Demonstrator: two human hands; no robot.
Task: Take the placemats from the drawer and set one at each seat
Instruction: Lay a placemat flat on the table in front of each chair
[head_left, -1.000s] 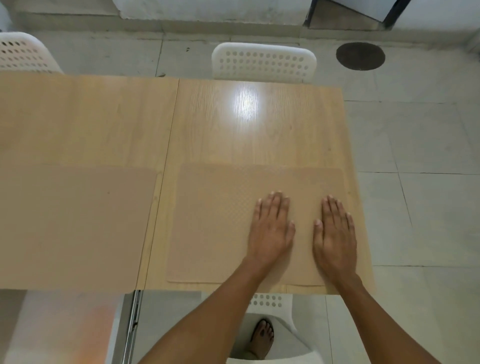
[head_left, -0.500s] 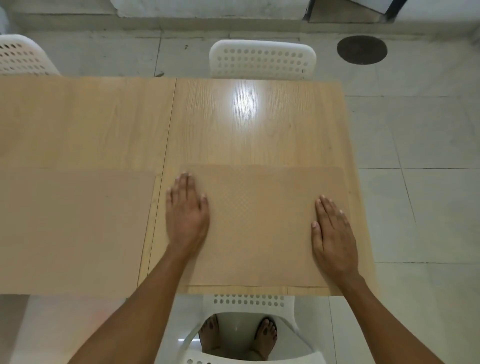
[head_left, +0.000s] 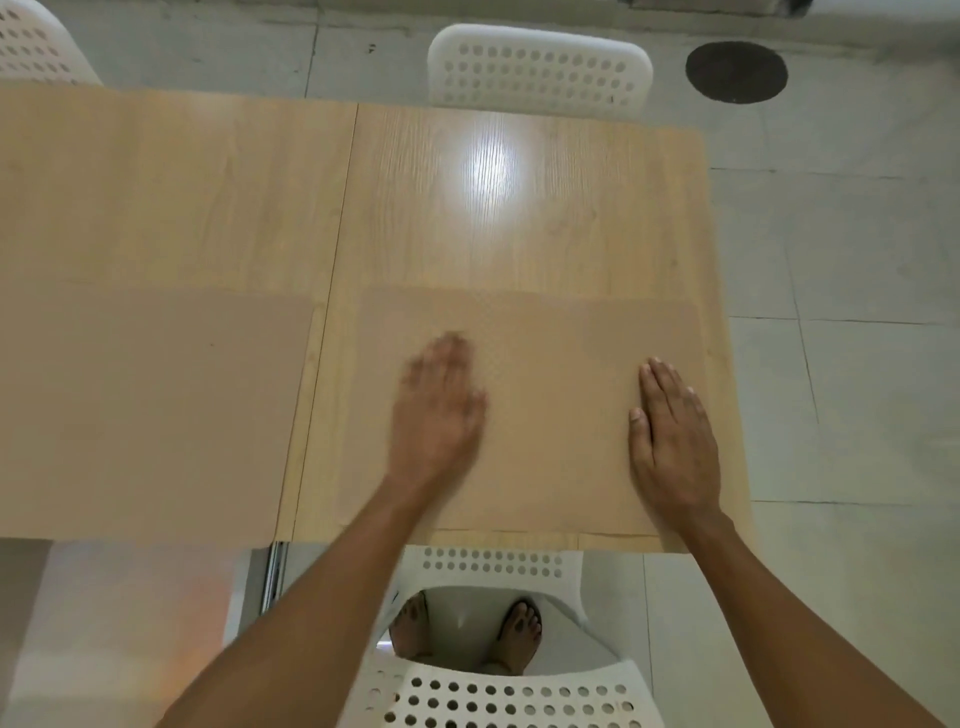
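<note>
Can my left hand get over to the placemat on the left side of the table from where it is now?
Probably yes. The left hand lies flat on the near placemat, gripping nothing, and only bare table separates it from the left placemat, with nothing in between.

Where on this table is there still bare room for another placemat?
The far half of the table is bare, from both placemats' far edges to the far chair. The near half is taken: left placemat, right placemat under the left hand and right hand, with only a narrow strip between them.
</note>
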